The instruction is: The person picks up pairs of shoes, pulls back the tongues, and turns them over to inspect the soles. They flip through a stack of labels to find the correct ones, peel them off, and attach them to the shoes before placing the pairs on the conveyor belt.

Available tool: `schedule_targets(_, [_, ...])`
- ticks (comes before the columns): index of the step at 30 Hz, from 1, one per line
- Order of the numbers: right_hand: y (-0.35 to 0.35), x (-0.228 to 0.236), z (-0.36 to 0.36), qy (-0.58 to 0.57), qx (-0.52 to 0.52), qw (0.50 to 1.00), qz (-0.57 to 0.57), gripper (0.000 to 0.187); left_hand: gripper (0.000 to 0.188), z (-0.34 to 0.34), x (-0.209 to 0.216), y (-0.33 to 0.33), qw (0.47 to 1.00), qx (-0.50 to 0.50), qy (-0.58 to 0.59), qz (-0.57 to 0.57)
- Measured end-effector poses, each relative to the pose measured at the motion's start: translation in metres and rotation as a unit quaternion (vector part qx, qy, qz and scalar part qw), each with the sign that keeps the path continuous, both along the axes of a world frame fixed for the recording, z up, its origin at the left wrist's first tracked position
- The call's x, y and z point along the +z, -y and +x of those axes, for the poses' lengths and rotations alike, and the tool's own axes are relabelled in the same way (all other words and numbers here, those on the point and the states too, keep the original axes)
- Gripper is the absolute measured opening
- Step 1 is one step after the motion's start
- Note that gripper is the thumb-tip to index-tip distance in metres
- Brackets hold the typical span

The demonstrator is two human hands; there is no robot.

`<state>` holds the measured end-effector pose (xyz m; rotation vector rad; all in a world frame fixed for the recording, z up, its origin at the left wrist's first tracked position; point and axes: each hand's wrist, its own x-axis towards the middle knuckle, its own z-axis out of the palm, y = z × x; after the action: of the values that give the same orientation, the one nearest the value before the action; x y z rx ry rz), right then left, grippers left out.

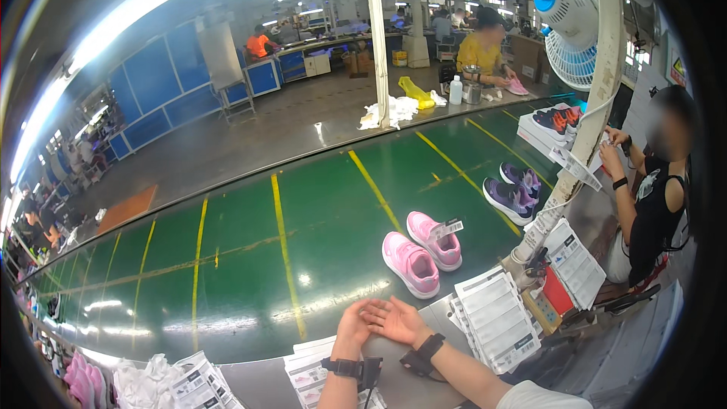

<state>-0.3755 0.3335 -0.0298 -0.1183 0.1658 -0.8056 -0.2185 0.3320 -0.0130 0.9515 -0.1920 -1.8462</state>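
Note:
My left hand (pixel 356 323) and my right hand (pixel 399 321) meet at the near edge of the green conveyor belt (pixel 242 280). Their fingers are loosely bent and overlap, the right palm is turned up, and I see nothing held in either. Dark straps circle both wrists. Just beyond them on the belt stands a pair of pink shoes (pixel 410 264), side by side. A white printed tag (pixel 445 230) sticks up from the farther one. Further right is a pair of dark purple shoes (pixel 510 201).
Printed sheets lie in stacks right of my hands (pixel 497 320) and under my left forearm (pixel 303 369). A pole (pixel 593 98) with a fan (pixel 568 42) rises at right, near a shoebox (pixel 536 138) bearing dark-orange shoes. Co-workers sit at right (pixel 644 204) and across the belt (pixel 481 49).

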Motion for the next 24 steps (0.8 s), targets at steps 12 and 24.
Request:
schedule_targets(12, [0.000, 0.006, -0.001, 0.046, 0.011, 0.999, 0.000, 0.054, 0.020, -0.001, 0.000, 0.001, 0.998, -0.014, 0.044, -0.029])
schedule_targets(24, [-0.001, 0.006, -0.001, 0.038, 0.007, 0.999, 0.001, 0.056, 0.025, 0.002, -0.013, 0.003, 0.999, 0.024, 0.029, -0.001])
